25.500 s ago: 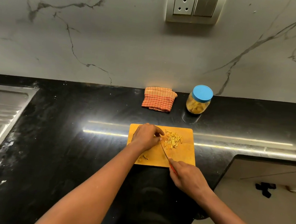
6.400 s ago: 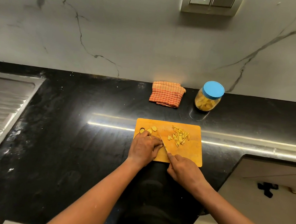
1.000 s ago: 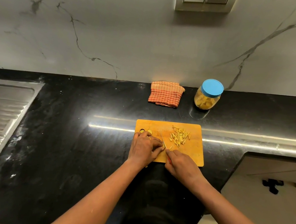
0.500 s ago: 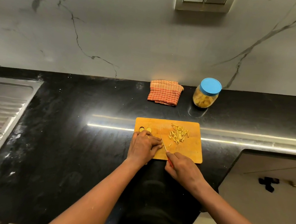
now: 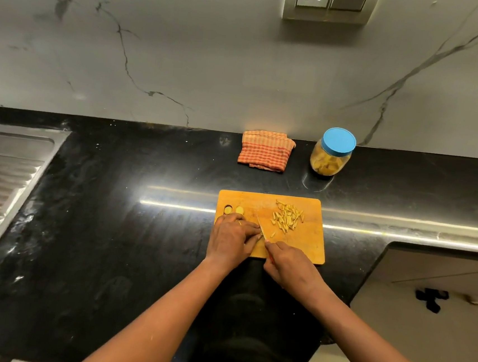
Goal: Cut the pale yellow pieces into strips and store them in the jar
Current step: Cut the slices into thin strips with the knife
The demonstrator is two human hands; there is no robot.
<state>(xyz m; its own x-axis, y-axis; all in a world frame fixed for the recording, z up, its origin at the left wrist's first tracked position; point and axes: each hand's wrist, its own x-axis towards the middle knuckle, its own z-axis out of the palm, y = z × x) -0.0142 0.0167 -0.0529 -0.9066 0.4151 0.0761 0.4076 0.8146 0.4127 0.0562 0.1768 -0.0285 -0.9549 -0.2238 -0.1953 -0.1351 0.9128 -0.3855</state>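
An orange cutting board [image 5: 304,245] lies on the black counter. A heap of pale yellow strips [image 5: 286,219] sits on its far right part. One whole pale yellow piece [image 5: 239,209] lies at its far left beside the board's hang hole. My left hand [image 5: 233,238] has its fingers curled down over a piece at the board's near left; that piece is hidden. My right hand [image 5: 288,263] grips a red-handled knife [image 5: 261,228], whose blade stands right beside my left fingertips. A clear jar [image 5: 332,153] with a blue lid, holding yellow pieces, stands behind the board.
A folded orange checked cloth [image 5: 265,150] lies by the marble wall, left of the jar. A steel sink drainboard [image 5: 2,175] fills the far left. The counter steps back at the near right, with a lower pale surface [image 5: 439,276] beyond it.
Both hands stay on the board; the knife blade has shifted slightly beside my left fingertips. The camera has tilted a little. Since 6 seconds ago fewer whole pieces show at the board's far left.
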